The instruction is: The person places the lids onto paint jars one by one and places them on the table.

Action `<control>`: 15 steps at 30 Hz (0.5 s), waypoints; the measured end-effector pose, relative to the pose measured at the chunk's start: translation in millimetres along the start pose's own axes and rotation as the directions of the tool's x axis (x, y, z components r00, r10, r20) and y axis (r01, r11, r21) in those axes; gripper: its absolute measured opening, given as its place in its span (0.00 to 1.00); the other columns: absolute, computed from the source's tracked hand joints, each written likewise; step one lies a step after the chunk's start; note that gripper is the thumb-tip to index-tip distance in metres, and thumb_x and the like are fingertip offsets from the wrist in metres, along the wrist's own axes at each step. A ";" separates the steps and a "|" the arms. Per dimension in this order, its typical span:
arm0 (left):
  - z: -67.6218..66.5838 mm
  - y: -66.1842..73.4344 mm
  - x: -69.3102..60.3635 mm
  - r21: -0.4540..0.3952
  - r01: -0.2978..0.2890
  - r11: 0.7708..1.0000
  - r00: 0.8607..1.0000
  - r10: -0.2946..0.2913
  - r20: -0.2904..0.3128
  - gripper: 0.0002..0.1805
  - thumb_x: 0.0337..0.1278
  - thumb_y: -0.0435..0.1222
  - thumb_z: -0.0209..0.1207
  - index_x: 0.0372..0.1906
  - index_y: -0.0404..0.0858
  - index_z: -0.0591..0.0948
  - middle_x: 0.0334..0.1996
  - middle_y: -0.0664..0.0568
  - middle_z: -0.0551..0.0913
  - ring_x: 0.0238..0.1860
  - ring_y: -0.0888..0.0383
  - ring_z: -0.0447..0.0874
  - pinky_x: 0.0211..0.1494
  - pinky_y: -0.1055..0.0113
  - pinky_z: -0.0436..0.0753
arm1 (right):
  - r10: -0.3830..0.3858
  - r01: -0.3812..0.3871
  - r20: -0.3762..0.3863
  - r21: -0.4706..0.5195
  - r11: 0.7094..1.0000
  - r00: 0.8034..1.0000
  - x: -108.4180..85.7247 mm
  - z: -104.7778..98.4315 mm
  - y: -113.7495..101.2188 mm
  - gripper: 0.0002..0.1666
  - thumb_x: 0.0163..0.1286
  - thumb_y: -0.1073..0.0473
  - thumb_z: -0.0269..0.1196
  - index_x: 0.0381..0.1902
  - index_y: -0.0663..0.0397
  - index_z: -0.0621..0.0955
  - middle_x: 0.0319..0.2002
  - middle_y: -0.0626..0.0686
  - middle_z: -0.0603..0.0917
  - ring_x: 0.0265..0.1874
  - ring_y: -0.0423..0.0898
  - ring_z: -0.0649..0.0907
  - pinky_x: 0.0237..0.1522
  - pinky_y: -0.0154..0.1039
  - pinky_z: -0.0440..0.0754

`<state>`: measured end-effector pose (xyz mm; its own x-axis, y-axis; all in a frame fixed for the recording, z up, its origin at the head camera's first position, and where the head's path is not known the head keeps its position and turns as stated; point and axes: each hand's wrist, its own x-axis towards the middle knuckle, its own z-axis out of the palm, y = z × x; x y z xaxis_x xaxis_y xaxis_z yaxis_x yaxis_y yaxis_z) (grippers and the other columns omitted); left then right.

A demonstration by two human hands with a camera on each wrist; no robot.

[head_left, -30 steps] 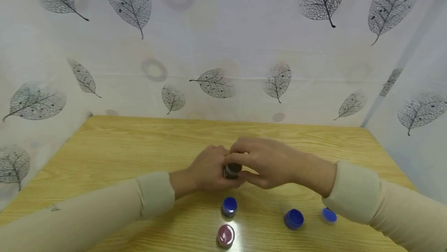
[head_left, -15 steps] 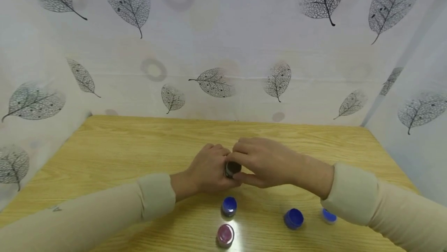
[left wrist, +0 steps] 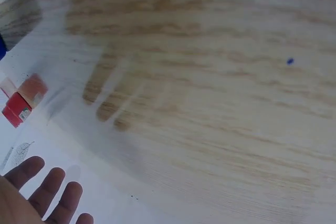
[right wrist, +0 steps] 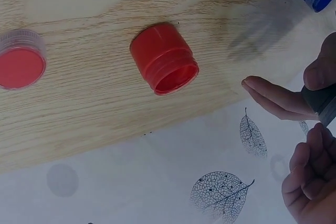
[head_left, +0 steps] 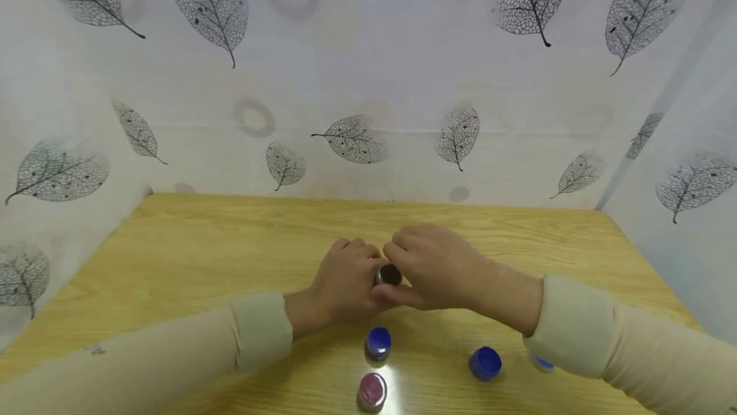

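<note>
The left hand (head_left: 345,281) grips a small dark jar (head_left: 389,274) at the middle of the table, its round dark top facing up. Against the jar's right side, the right hand (head_left: 443,268) holds it with curled fingers and the thumb along the near side. In the right wrist view, part of the dark jar (right wrist: 319,99) shows among fingers at the right edge; some fingers are straight, others curled. Several fingers of the left hand (left wrist: 50,195) enter the left wrist view at lower left, where the jar is out of sight.
Nearer the person stand a blue-topped jar (head_left: 378,343), a pinkish-purple one (head_left: 372,391) and an open blue jar (head_left: 485,364). A blue lid (head_left: 543,362) lies partly behind the right sleeve. The right wrist view shows an open red jar (right wrist: 163,56) and red lid (right wrist: 22,66).
The right fingers have shifted off the dark jar's top toward its right side, so more of the top shows. The left hand keeps its grip, moving slightly.
</note>
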<state>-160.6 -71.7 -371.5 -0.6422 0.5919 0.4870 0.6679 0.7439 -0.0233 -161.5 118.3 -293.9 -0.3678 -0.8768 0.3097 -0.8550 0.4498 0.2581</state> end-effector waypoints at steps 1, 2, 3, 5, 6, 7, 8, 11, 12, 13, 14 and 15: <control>0.0 0.8 -0.3 0.005 -0.001 1.000 1.000 0.001 -0.004 0.22 0.50 0.65 0.63 0.33 0.51 0.85 0.31 0.59 0.85 0.32 0.59 0.80 0.40 0.62 0.77 | 0.016 -0.015 0.013 -0.011 1.000 1.000 0.5 -0.2 -0.8 0.27 0.63 0.31 0.62 0.24 0.45 0.73 0.20 0.40 0.70 0.19 0.37 0.67 0.23 0.31 0.68; 0.0 1.5 -0.5 0.009 -0.005 1.000 1.000 0.005 -0.005 0.22 0.50 0.64 0.63 0.32 0.51 0.85 0.31 0.59 0.85 0.31 0.59 0.80 0.39 0.62 0.77 | 0.026 -0.025 0.021 -0.022 0.999 0.999 0.8 -0.2 -1.3 0.28 0.63 0.29 0.62 0.24 0.45 0.73 0.20 0.40 0.69 0.19 0.37 0.67 0.23 0.31 0.67; -0.1 1.9 -0.6 0.009 -0.010 1.000 1.000 0.010 -0.004 0.22 0.50 0.64 0.63 0.32 0.51 0.84 0.31 0.59 0.85 0.32 0.59 0.80 0.39 0.62 0.76 | 0.032 -0.031 0.027 -0.032 0.999 0.999 0.8 -0.2 -1.5 0.28 0.63 0.28 0.61 0.24 0.44 0.73 0.19 0.40 0.69 0.19 0.37 0.67 0.23 0.32 0.67; -0.3 1.9 -0.2 -0.015 -0.017 1.000 1.000 0.017 0.005 0.22 0.50 0.64 0.63 0.35 0.51 0.85 0.33 0.59 0.86 0.34 0.59 0.80 0.41 0.62 0.77 | 0.024 -0.023 0.019 -0.047 0.999 1.000 -0.1 -0.5 -0.9 0.30 0.63 0.26 0.59 0.27 0.45 0.75 0.20 0.40 0.70 0.19 0.37 0.68 0.23 0.33 0.68; -0.6 1.5 0.3 -0.034 -0.023 0.999 1.000 0.023 0.007 0.22 0.50 0.63 0.63 0.36 0.50 0.85 0.34 0.58 0.86 0.34 0.59 0.80 0.41 0.62 0.77 | 0.007 -0.007 0.005 -0.043 0.999 1.000 -0.8 -0.6 0.0 0.30 0.62 0.26 0.60 0.29 0.46 0.77 0.22 0.41 0.73 0.20 0.38 0.70 0.24 0.33 0.70; -0.7 0.5 0.9 -0.058 -0.030 0.998 1.000 0.030 0.008 0.22 0.50 0.63 0.64 0.37 0.50 0.85 0.34 0.58 0.86 0.35 0.59 0.80 0.41 0.62 0.77 | -0.019 0.019 -0.015 -0.034 0.999 1.000 -1.6 -1.1 1.4 0.30 0.62 0.27 0.61 0.33 0.47 0.79 0.24 0.42 0.76 0.23 0.39 0.74 0.27 0.34 0.74; -0.8 -0.9 1.3 -0.086 -0.031 0.996 0.999 0.032 0.009 0.23 0.50 0.62 0.64 0.39 0.49 0.85 0.35 0.58 0.86 0.35 0.59 0.80 0.42 0.62 0.78 | -0.053 0.052 -0.036 -0.016 0.999 0.998 -2.4 -1.4 3.4 0.30 0.62 0.28 0.62 0.38 0.49 0.80 0.27 0.43 0.78 0.26 0.40 0.77 0.30 0.35 0.77; -0.7 -6.4 2.1 -0.157 -0.048 0.986 0.999 0.049 0.002 0.23 0.47 0.60 0.67 0.40 0.49 0.84 0.35 0.59 0.84 0.36 0.59 0.80 0.45 0.61 0.78 | -0.197 0.204 -0.109 0.051 0.978 0.974 -3.1 -2.1 9.8 0.26 0.64 0.38 0.66 0.49 0.51 0.81 0.40 0.47 0.84 0.37 0.44 0.82 0.42 0.39 0.82; -0.1 -8.4 2.5 -0.177 -0.061 0.982 0.998 0.061 -0.008 0.21 0.46 0.59 0.67 0.39 0.49 0.83 0.34 0.59 0.84 0.36 0.59 0.80 0.45 0.62 0.79 | -0.247 0.258 -0.129 0.076 0.963 0.960 -2.8 -1.8 11.7 0.24 0.63 0.43 0.68 0.50 0.51 0.81 0.42 0.47 0.84 0.39 0.44 0.83 0.44 0.39 0.83; 0.7 -10.2 2.5 -0.196 -0.072 0.978 0.997 0.070 -0.021 0.19 0.46 0.58 0.68 0.37 0.49 0.83 0.32 0.60 0.83 0.36 0.60 0.79 0.44 0.62 0.79 | -0.291 0.305 -0.141 0.090 0.948 0.946 -2.4 -1.9 13.1 0.21 0.63 0.47 0.68 0.50 0.50 0.81 0.44 0.47 0.84 0.40 0.44 0.82 0.45 0.38 0.82; 1.8 -11.9 2.5 -0.217 -0.092 0.972 0.996 0.087 -0.034 0.17 0.46 0.56 0.68 0.34 0.50 0.82 0.30 0.61 0.82 0.34 0.61 0.79 0.43 0.63 0.78 | -0.329 0.345 -0.148 0.100 0.933 0.933 -1.9 -1.6 13.8 0.19 0.63 0.51 0.67 0.50 0.50 0.81 0.45 0.47 0.84 0.39 0.43 0.82 0.43 0.37 0.82; 3.1 -13.3 2.5 -0.233 -0.121 0.965 0.992 0.111 -0.052 0.15 0.47 0.55 0.68 0.31 0.50 0.81 0.29 0.61 0.81 0.33 0.61 0.78 0.41 0.64 0.78 | -0.361 0.379 -0.155 0.103 0.920 0.919 -1.4 -1.0 14.0 0.18 0.62 0.54 0.67 0.50 0.50 0.81 0.45 0.47 0.83 0.39 0.42 0.81 0.42 0.35 0.81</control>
<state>-172.2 -79.2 -372.7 -0.5433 0.6540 0.5265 0.8096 0.5742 0.1223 -172.6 125.9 -289.8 0.0275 -0.9423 0.3338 -0.9634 0.0641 0.2602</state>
